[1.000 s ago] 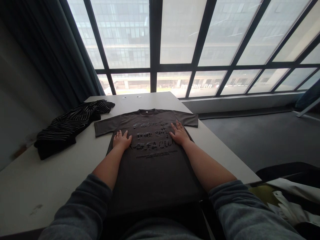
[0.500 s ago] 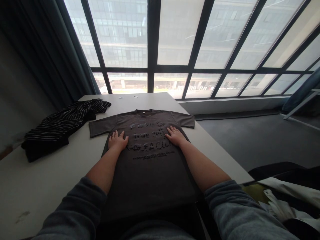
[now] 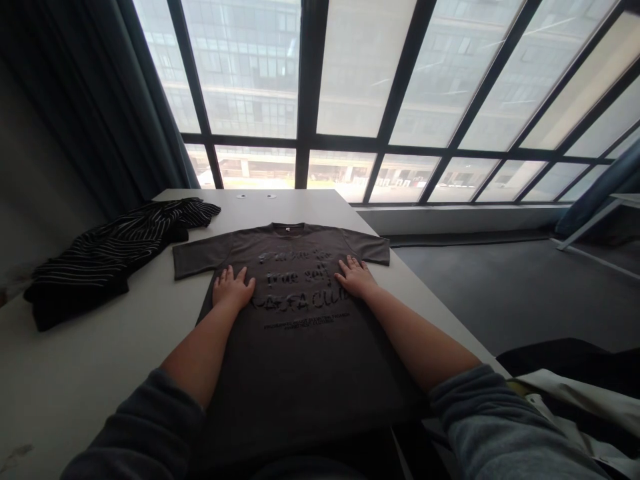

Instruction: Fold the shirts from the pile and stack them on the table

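A dark grey short-sleeved T-shirt [image 3: 305, 373] lies spread out, front side up, with its collar toward the window and black lettering across the chest. Flat on its left chest side, just under the sleeve, rests my left hand [image 3: 233, 288], fingers spread. My right hand [image 3: 356, 277] lies likewise on the right chest side, fingers apart, at the edge of the lettering. Neither hand grips the cloth. The shirt's lower hem runs down to the near table edge, where it is dark and hard to make out.
The white table [image 3: 115, 360] carries a heap of black striped clothing [image 3: 120, 253] on the left. Large windows [image 3: 350, 80] stand behind, with a dark curtain [image 3: 90, 100] at left. Light and dark clothes [image 3: 580, 400] lie at the lower right, beside the grey floor [image 3: 465, 273].
Both hands stay flat on the T-shirt and have hardly shifted on it. The view has tilted and moved slightly, so the shirt's lower part appears a little wider.
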{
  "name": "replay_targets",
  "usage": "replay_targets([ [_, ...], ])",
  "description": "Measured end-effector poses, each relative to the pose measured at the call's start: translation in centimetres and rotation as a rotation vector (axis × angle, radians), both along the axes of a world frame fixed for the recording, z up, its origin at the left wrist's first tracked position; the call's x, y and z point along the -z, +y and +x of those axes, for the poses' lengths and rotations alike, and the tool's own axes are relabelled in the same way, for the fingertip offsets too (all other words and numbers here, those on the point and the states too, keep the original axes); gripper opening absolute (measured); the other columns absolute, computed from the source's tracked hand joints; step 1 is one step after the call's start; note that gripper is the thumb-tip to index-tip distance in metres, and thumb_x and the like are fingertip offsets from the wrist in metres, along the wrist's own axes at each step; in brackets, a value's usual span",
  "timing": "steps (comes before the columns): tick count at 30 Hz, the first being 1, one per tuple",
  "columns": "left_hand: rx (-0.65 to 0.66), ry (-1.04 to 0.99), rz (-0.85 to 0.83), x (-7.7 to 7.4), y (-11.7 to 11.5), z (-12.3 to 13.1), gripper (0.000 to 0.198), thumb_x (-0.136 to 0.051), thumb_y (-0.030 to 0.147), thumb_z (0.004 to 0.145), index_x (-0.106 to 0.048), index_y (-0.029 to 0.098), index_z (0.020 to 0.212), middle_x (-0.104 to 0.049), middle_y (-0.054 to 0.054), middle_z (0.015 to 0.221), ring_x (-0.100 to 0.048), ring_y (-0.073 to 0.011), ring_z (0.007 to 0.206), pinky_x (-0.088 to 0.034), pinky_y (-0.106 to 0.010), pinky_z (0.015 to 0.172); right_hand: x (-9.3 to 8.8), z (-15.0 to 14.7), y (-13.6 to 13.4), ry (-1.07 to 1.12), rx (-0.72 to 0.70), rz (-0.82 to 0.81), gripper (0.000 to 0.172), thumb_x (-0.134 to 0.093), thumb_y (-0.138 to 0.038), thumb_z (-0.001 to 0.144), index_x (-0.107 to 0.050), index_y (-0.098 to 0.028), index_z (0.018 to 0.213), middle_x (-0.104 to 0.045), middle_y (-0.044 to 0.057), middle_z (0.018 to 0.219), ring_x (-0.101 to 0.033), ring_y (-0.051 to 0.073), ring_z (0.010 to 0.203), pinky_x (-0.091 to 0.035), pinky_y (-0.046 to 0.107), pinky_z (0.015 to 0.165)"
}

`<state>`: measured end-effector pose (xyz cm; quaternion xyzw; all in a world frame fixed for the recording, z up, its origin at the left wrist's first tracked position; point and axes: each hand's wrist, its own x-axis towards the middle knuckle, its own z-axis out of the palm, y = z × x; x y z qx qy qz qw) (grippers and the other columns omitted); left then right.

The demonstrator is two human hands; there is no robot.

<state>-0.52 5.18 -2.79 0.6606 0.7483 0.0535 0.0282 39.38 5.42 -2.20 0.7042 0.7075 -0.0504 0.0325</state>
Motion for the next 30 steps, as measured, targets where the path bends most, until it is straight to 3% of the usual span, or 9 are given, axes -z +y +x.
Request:
replay_targets([
  [8, -0.034, -0.005, -0.032, -0.7, -0.8, 0.3, 0.071, -0.035, 0.063, 0.103, -0.042, 0.027, 0.164, -0.027, -0.015, 0.174, -0.026, -0.0338, 0.160, -0.022, -0.049, 0.129, 0.4, 1.3, -1.7, 0.003, -0.038, 0.030, 0.073, -0.027, -0.057, 0.110, -0.026, -0.018, 0.171, -0.013, 0.014, 0.175, -0.016, 0.028, 0.164, -0.013, 0.045, 0.134],
  [18, -0.030, 0.002, -0.032, -1.1, -1.2, 0.5, 0.070, -0.034, 0.062, 0.104, -0.042, 0.027, 0.164, -0.028, -0.014, 0.174, -0.026, -0.0332, 0.160, -0.021, -0.049, 0.129, 1.5, 4.8, -6.1, 0.111, -0.294, 0.065, 0.079, -0.030, -0.064, 0.107, -0.031, -0.017, 0.169, -0.017, 0.009, 0.174, -0.019, 0.029, 0.163, -0.022, 0.047, 0.135],
  [21, -0.025, 0.003, -0.053, -1.8, -1.6, 0.8, 0.071, -0.032, 0.061, 0.105, -0.040, 0.024, 0.165, -0.024, -0.017, 0.174, -0.026, -0.0368, 0.160, -0.022, -0.053, 0.128, 1.1, 5.0, -6.6, 0.114, -0.349, 0.065, 0.078, -0.033, -0.065, 0.106, -0.032, -0.018, 0.169, -0.016, 0.009, 0.175, -0.017, 0.029, 0.163, -0.023, 0.048, 0.134],
  [23, 0.080, 0.021, -0.041, -2.4, -2.2, 1.7, 0.069, -0.032, 0.058, 0.106, -0.039, 0.023, 0.166, -0.019, -0.016, 0.176, -0.023, -0.0386, 0.161, -0.021, -0.056, 0.128, 0.6, 3.9, -6.5, 0.109, -0.362, 0.067, 0.079, -0.035, -0.065, 0.106, -0.031, -0.017, 0.169, -0.011, 0.009, 0.175, -0.012, 0.030, 0.164, -0.022, 0.049, 0.135],
  [27, 0.471, 0.049, -0.069, -3.1, -4.4, 5.0, 0.067, -0.031, 0.056, 0.108, -0.037, 0.022, 0.166, -0.021, -0.013, 0.176, -0.019, -0.0347, 0.163, -0.018, -0.053, 0.130, -0.6, -1.1, -6.9, 0.108, -0.404, 0.043, 0.081, -0.034, -0.063, 0.107, -0.025, -0.015, 0.171, -0.007, 0.011, 0.175, -0.006, 0.032, 0.165, -0.018, 0.052, 0.135],
  [30, 0.613, 0.034, -0.109, -2.8, -7.2, 6.8, 0.069, -0.031, 0.057, 0.109, -0.035, 0.022, 0.167, -0.023, -0.013, 0.175, -0.021, -0.0340, 0.162, -0.019, -0.053, 0.130, -1.5, -4.8, -8.8, 0.110, -0.502, 0.007, 0.077, -0.034, -0.062, 0.108, -0.024, -0.019, 0.171, -0.008, 0.009, 0.175, -0.010, 0.032, 0.164, -0.016, 0.058, 0.133],
])
